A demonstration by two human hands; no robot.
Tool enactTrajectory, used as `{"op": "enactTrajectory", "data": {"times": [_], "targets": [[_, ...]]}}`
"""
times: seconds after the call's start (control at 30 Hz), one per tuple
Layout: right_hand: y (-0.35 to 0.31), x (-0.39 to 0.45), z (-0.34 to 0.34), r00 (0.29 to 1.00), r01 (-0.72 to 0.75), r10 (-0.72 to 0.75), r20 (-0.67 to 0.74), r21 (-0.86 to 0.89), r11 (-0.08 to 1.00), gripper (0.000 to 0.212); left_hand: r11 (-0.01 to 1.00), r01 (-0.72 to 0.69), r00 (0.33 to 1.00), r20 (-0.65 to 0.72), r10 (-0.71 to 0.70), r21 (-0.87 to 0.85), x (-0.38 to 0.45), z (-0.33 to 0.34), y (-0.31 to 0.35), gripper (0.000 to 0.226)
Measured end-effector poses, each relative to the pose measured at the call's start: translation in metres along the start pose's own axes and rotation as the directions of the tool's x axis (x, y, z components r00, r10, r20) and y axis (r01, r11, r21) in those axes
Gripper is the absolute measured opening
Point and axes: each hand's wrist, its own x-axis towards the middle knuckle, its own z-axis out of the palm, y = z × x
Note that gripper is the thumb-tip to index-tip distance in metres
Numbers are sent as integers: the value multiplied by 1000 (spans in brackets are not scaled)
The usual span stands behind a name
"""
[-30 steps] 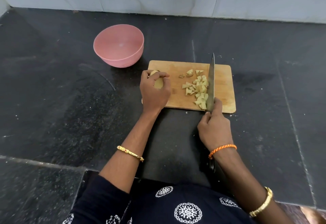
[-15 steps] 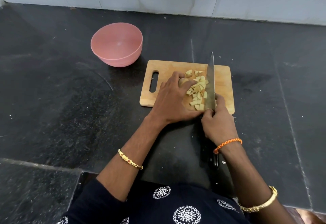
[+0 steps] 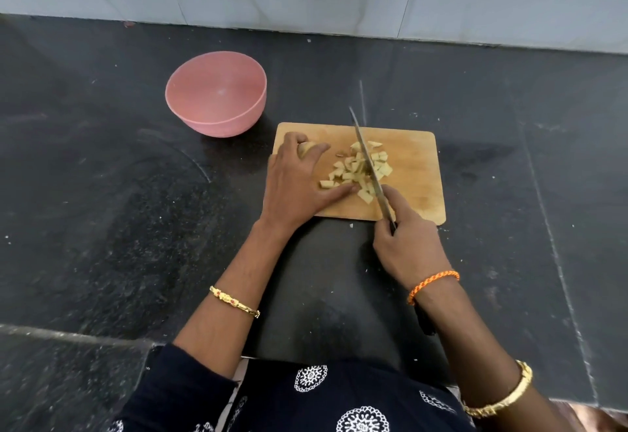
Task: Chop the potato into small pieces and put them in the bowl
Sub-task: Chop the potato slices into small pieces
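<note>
Knife [image 3: 368, 166] gripped in right hand [image 3: 406, 244], blade among potato pieces [image 3: 356, 171] mid-board [image 3: 418, 159]; left hand [image 3: 295, 183] curls round remaining chunk [image 3: 304, 149]. Pieces look light, wet, slippery: scoop underneath. Bowl [image 3: 217, 95] holds none.

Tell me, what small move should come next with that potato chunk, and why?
Probably set the uncut potato chunk, held in the left hand, flat on the cutting board beside the knife and slice it. The chopped pieces lie on the board, and the pink bowl looks empty.
</note>
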Motion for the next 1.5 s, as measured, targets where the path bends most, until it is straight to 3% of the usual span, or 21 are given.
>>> {"op": "enactTrajectory", "data": {"times": [0.23,0.37,0.5,0.63,0.77,1.1,1.3,1.5], "targets": [[-13,8,20,998,65,-65,9,-3,998,52,994,100,995,1,-100,-51,-3,-11,-20,78],[-2,11,-1,995,-6,2,-102,-38,999,52,987,136,990,-15,-138,-85,-10,-13,-21,55],[11,15,-22,973,-162,136,-189,-132,978,52,969,232,963,-124,-241,-83,-11,-10,-19,26],[9,9,-20,980,-179,146,-139,-269,946,53,933,360,923,-149,-354,20,-6,-6,-14,29],[0,2,-1,993,-109,86,-83,-341,934,54,919,387,918,-130,-376,71,-6,-2,-10,30],[-12,-5,20,1000,16,-12,13,-315,949,53,912,400,911,-152,-384,93,-4,1,-9,27],[16,-16,-3,990,-92,72,-120,-171,981,57,912,399,913,-136,-385,99,-2,2,-10,30],[12,-31,15,999,-45,41,-22,-220,974,58,908,414,902,-161,-399,66,-2,3,-8,25]]}}
